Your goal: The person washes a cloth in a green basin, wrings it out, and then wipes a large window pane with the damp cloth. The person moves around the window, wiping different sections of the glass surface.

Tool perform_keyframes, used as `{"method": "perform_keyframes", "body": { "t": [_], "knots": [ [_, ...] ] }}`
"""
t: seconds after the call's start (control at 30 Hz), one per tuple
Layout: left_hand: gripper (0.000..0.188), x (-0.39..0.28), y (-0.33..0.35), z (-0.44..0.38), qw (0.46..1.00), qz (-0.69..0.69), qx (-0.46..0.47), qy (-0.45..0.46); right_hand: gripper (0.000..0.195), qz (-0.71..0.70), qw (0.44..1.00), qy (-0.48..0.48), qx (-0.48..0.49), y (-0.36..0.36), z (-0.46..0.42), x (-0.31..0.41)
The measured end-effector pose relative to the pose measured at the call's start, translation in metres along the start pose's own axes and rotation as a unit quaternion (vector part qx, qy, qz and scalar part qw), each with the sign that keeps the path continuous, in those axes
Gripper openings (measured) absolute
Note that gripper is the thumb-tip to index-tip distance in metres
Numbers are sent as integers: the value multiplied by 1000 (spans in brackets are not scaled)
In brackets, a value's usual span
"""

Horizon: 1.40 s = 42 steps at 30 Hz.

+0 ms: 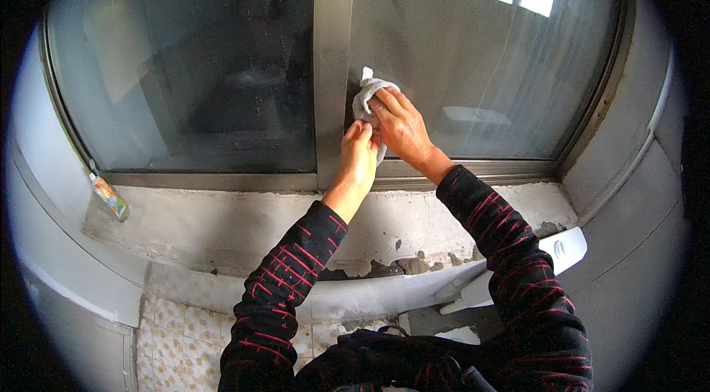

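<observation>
My right hand [403,124] presses a bunched white cloth [365,98] near the left edge of the right window pane [444,59], beside the upright metal window frame [334,59]. Just below it, my left hand [359,153] grips the lower part of the same cloth, its thumb and fingers pinched together. Part of the cloth hangs behind the left fingers. A small white corner sticks up at the top. Both hands almost touch each other.
A spray bottle [111,199] with a colourful label leans at the sill's left end. The rough sill [249,225] has peeling patches. A white toilet cistern lid [564,250] stands low at the right, beside my right sleeve. Patterned tiles [183,325] cover the floor.
</observation>
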<state>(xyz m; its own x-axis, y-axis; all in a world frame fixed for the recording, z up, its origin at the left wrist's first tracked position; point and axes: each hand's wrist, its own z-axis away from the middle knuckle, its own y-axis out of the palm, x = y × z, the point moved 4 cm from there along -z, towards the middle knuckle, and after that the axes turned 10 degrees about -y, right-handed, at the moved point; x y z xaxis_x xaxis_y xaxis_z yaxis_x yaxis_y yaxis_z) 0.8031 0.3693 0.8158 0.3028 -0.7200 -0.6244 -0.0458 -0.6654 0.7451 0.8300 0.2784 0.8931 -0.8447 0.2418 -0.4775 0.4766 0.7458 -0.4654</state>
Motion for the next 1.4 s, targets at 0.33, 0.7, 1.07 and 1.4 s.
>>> {"method": "perform_keyframes", "body": {
  "t": [0.33,0.7,1.07,1.4],
  "knots": [
    [42,-17,17,-4,997,-14,-43,56,57,73,980,170,-69,2,-56,-8],
    [64,-11,5,-4,1000,16,-19,10,57,95,965,245,-21,9,-58,-11],
    [79,3,-4,-18,957,-264,120,-9,43,77,908,390,-129,8,8,-23],
    [60,1,0,-4,998,-3,-11,58,47,102,954,282,-11,8,-48,1]
  ]
}}
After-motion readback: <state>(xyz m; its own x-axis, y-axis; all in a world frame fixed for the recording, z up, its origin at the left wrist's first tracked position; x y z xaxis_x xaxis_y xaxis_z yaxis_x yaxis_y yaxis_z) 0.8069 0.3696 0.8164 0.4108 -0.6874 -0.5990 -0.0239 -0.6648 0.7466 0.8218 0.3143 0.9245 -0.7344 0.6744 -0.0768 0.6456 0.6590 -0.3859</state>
